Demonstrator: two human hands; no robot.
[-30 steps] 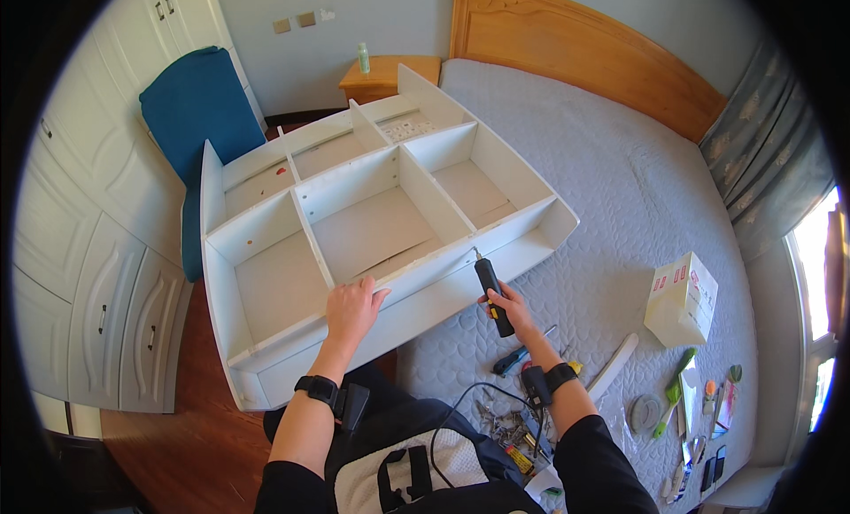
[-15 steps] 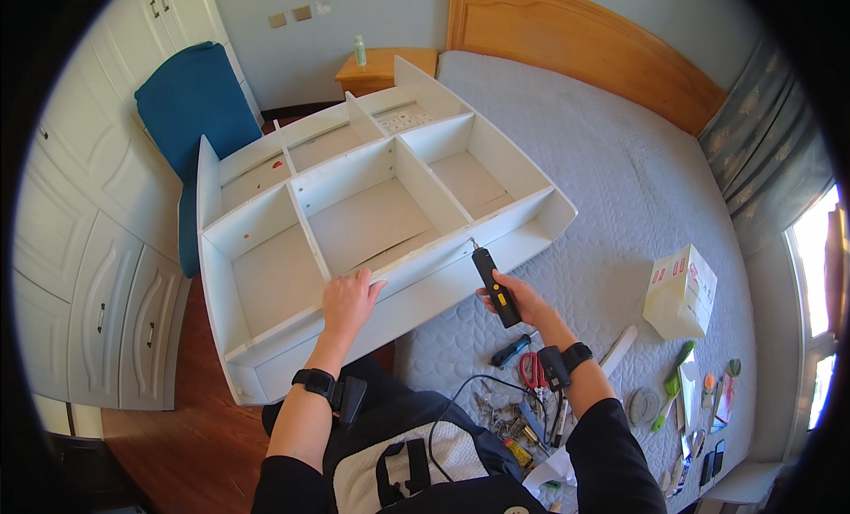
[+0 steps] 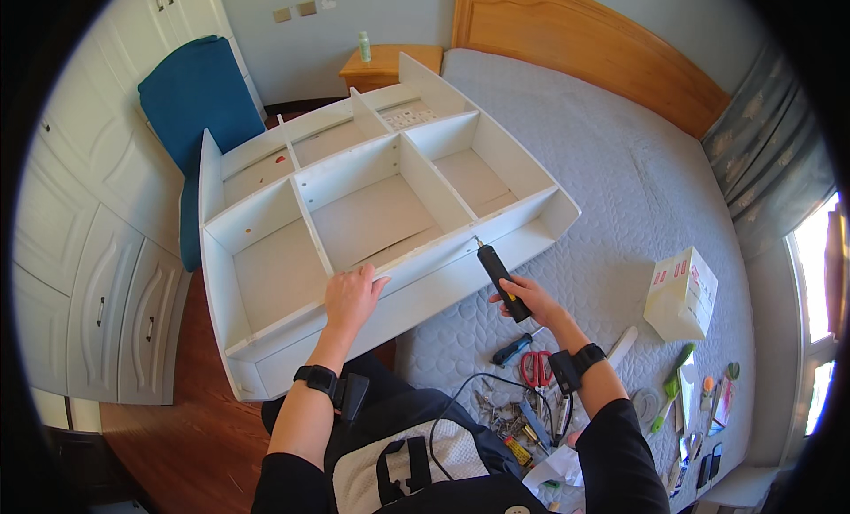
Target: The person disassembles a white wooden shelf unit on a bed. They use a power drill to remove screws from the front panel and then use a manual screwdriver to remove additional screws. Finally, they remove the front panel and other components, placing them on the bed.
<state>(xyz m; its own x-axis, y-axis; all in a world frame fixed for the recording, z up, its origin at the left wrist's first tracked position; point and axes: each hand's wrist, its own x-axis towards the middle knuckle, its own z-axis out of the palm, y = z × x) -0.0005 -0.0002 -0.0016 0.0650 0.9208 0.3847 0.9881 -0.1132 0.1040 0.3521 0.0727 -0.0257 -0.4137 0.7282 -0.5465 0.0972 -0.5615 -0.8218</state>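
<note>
here | right grip [image 3: 531, 300] on black screwdriver [image 3: 496, 270] | carton [image 3: 673, 310] with red print [image 3: 680, 269]

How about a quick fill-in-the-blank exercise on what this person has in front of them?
1. The left hand rests on the shelf unit, which is coloured ____.
2. The black power screwdriver is in the person's ____ hand.
3. On top of the wooden nightstand stands a small green ____.

Missing words: white; right; bottle.
</note>
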